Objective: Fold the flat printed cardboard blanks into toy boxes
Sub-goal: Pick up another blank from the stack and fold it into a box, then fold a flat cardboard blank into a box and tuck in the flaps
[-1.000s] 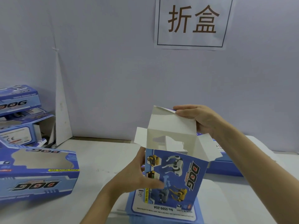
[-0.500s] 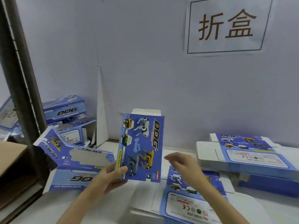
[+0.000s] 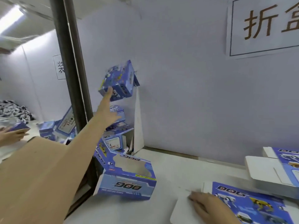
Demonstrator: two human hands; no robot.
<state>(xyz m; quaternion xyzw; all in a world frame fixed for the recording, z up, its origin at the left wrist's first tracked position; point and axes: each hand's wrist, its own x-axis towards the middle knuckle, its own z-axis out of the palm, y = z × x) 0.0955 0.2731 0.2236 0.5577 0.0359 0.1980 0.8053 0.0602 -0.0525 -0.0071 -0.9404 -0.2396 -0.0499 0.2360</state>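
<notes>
A folded blue "DOG" toy box [image 3: 119,81] is up in the air in front of the wall, tilted and blurred. My left hand [image 3: 108,109] is stretched out toward it with straight fingers; the fingertips are at the box's lower edge and do not grip it. My right hand [image 3: 205,202] rests flat on the white flap of a flat printed blank [image 3: 252,206] at the lower right of the table.
A folded box [image 3: 127,177] lies on the table in front of a pile of folded boxes [image 3: 113,139] in the left corner. More flat blanks [image 3: 275,168] are stacked at the right. A dark post [image 3: 71,62], a brown carton [image 3: 32,175] and another person's hand [image 3: 11,135] are at the left.
My left hand has swung the folded box up to the left and let go of it; the box is now airborne above the pile. My right hand has dropped onto the flat blank.
</notes>
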